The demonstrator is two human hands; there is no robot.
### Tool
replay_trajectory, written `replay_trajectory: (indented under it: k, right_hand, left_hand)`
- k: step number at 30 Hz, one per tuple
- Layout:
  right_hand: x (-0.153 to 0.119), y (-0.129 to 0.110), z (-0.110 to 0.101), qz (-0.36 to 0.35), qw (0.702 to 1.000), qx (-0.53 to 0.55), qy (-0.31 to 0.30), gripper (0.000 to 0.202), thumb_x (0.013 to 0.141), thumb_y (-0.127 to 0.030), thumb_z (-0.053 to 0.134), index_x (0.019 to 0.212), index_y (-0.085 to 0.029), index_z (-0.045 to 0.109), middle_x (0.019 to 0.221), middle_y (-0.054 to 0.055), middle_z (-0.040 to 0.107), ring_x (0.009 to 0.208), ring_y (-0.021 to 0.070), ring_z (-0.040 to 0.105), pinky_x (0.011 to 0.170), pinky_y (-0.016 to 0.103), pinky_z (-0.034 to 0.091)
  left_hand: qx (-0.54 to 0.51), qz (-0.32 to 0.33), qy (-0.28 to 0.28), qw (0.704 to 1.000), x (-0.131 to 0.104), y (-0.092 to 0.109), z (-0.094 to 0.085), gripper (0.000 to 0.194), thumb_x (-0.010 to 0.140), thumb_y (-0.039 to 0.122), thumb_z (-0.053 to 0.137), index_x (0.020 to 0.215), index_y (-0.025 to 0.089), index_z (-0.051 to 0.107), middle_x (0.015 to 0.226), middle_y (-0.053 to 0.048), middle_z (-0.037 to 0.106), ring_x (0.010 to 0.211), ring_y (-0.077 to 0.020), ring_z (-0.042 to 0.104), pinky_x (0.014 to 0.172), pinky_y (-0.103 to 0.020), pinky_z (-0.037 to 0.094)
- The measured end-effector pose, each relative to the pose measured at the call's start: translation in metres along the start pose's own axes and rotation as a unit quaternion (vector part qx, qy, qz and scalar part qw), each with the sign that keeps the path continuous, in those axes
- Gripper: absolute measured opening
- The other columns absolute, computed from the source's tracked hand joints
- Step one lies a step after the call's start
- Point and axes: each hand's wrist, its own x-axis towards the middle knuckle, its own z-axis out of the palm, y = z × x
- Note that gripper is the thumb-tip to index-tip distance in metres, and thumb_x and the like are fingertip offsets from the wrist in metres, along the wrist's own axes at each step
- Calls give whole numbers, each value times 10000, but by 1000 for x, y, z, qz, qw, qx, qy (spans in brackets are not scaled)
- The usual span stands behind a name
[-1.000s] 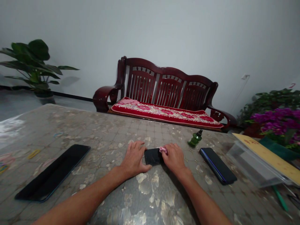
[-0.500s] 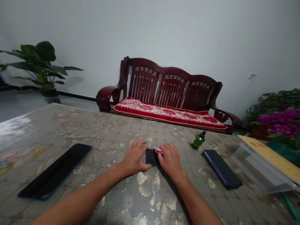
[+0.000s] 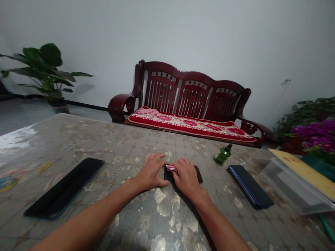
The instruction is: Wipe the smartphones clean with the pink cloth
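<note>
A dark smartphone (image 3: 199,174) lies flat on the table, its long side running left to right. My left hand (image 3: 151,171) holds the phone's left end, with the thumb on the near edge and the index finger on the far edge. A crumpled pink cloth (image 3: 171,168) is pinched in my right hand (image 3: 186,177) and pressed on the phone's left part. That hand covers the middle of the phone, and only its two ends show.
A larger black tablet (image 3: 65,188) lies to the left and another dark phone (image 3: 250,186) to the right. A green spray bottle (image 3: 223,154) stands behind that phone. At the right edge is a clear plastic box (image 3: 290,188). A wooden bench (image 3: 180,94) stands beyond the table (image 3: 125,139).
My right hand has slid left along the phone with the pink cloth, so the phone's right end now shows. The left hand stays at the left end. The view has shifted slightly.
</note>
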Motion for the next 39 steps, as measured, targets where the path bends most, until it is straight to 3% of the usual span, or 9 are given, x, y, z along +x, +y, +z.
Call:
replay_trajectory:
  k: [3, 8, 16, 23, 29, 32, 35, 39]
  right_hand:
    - [1, -1, -2, -22, 1000, 6, -10, 105, 953, -204, 588, 948, -252, 681, 948, 26, 655, 926, 215, 522, 771, 327, 306]
    - [3, 5, 0, 22, 1000, -14, -2, 111, 970, -217, 571, 955, -237, 679, 947, 36, 656, 914, 222, 512, 772, 333, 300]
    - [-4, -1, -8, -66, 997, 35, -25, 103, 922, -175, 587, 875, -226, 664, 888, 22, 642, 881, 203, 495, 767, 324, 285]
    - [-5, 7, -7, 1, 1000, 3, 16, 128, 922, -161, 564, 879, -216, 672, 889, 43, 653, 885, 215, 494, 759, 328, 279]
    - [-12, 2, -9, -41, 998, 50, -14, 90, 863, -156, 606, 849, -212, 675, 866, 34, 654, 869, 205, 509, 777, 324, 295]
    - [-14, 4, -12, 5, 996, 89, -19, 114, 909, -200, 592, 883, -231, 698, 877, 15, 688, 874, 197, 537, 787, 311, 312]
    - [-13, 13, -16, 82, 989, 121, -22, 185, 980, -268, 533, 1044, -242, 705, 947, 21, 719, 897, 197, 580, 796, 301, 345]
    - [-12, 26, -21, 104, 992, 68, 3, 231, 987, -278, 522, 1132, -206, 687, 1036, 71, 704, 972, 235, 584, 857, 333, 372]
  left_hand:
    - [2, 0, 0, 1000, 0, -1, 1, 627, 574, 432, 849, 1147, 234, 692, 1430, -138, 534, 1379, -412, 399, 1185, -585, 216]
    - [9, -1, -18, 1000, 2, -1, 0, 655, 580, 461, 850, 1173, 238, 688, 1458, -145, 518, 1398, -422, 380, 1182, -610, 210]
    - [12, 0, -23, 1000, 3, 0, -3, 618, 601, 476, 825, 1144, 207, 707, 1458, -165, 520, 1410, -436, 367, 1186, -624, 201]
    - [24, -1, -39, 999, 3, 0, -4, 700, 603, 513, 835, 1215, 208, 682, 1482, -166, 502, 1436, -428, 338, 1192, -624, 177]
    - [22, 0, -36, 999, 2, 1, -6, 687, 612, 508, 823, 1218, 222, 675, 1476, -158, 509, 1427, -426, 353, 1191, -623, 183]
    - [22, -6, -39, 999, 2, 1, -6, 679, 617, 514, 821, 1217, 233, 672, 1482, -149, 504, 1427, -420, 355, 1190, -630, 178]
    - [22, -4, -35, 999, 1, 0, -5, 688, 604, 518, 830, 1216, 248, 669, 1484, -139, 504, 1423, -415, 363, 1187, -630, 182]
    - [19, -3, -29, 999, 0, 0, -4, 704, 595, 498, 840, 1223, 232, 666, 1479, -159, 505, 1415, -421, 373, 1183, -636, 185]
